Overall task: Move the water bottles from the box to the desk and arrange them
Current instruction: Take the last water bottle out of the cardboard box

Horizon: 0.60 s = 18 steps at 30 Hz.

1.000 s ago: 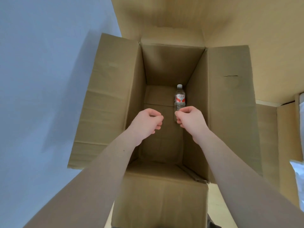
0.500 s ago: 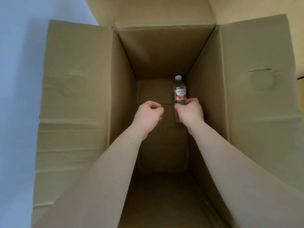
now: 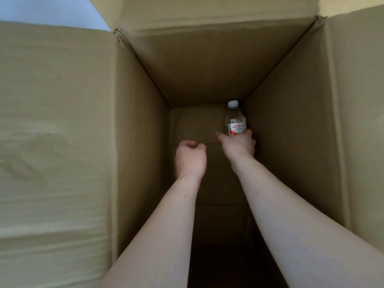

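Change: both arms now reach deeper into the box than half a second ago, and the right hand has closed round the bottle it was only nearing.
Right hand [image 3: 239, 145]: fingers wrapped about the water bottle [image 3: 235, 119] at its lower body, just under the red and white label.
Bottle: upright in the far right corner of the cardboard box [image 3: 141, 142], cap and label showing above the grip.
Left hand [image 3: 190, 157]: fingers curled in, holding nothing, just beside the right hand.
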Available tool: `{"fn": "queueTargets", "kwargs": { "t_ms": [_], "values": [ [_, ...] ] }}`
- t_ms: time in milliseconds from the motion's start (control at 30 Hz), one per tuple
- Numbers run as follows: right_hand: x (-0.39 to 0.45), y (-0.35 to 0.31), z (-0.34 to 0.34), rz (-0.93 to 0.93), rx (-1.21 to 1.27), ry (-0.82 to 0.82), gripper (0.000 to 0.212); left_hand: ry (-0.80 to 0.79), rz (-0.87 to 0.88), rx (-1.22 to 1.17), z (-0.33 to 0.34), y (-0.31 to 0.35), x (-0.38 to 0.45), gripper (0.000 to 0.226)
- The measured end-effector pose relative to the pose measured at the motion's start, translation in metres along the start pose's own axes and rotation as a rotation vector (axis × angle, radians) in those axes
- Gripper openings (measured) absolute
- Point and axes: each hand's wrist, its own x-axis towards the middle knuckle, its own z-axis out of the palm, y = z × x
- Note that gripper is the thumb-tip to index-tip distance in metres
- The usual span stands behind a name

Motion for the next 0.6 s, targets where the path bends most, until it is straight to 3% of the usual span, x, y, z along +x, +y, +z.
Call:
{"fn": "queueTargets", "kwargs": {
  "t_ms": [200,600],
  "values": [
    [0.03,0.001,0.02,0.039,-0.013,0.072,0.091,0.054,-0.103,-0.107,0.023,-0.007,0.031,0.032],
    [0.056,0.024,0.05,-0.097,-0.315,0.274,0.077,0.107,-0.158,-0.153,0.038,-0.016,0.058,0.031]
  ]
}}
